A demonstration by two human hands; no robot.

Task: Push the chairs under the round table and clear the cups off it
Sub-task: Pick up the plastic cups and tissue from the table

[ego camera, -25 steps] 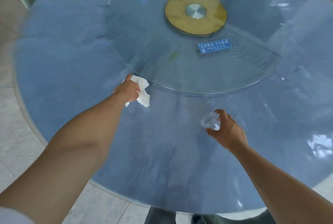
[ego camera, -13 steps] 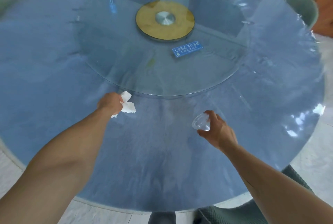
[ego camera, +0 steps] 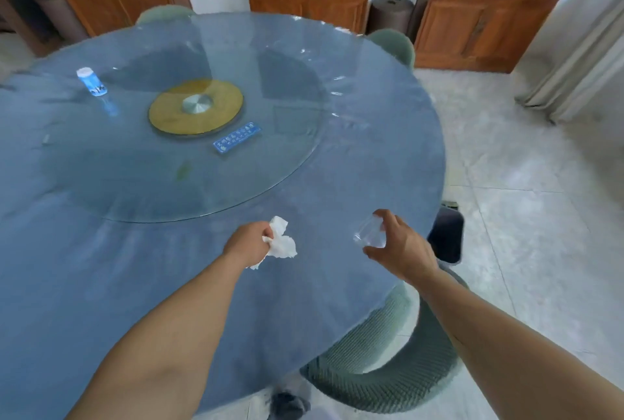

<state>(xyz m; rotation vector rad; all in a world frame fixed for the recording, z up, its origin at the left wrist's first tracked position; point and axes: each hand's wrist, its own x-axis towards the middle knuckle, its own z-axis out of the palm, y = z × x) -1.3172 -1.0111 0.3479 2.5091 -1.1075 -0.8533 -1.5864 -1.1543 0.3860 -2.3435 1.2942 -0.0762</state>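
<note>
Right hand [ego camera: 401, 247] is gripping a small clear plastic cup [ego camera: 369, 234] w/ curled fingers, holding it just above the round blue glass-topped table [ego camera: 388, 156] near its right edge. Left hand [ego camera: 248, 244] is clutching a crumpled white tissue [ego camera: 282, 244]. Best approach, I'd say: keeping the cup upright while carrying it off, not squeezing the thin wall. Cup's looking empty, tho can't be sure. A grey-green woven chair [ego camera: 388, 375] is sitting partly under the table.

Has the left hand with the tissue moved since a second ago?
Yes. The left hand, gripping the tissue, has pulled back from the glass turntable rim toward the person; earlier it sat right at that rim.
</note>
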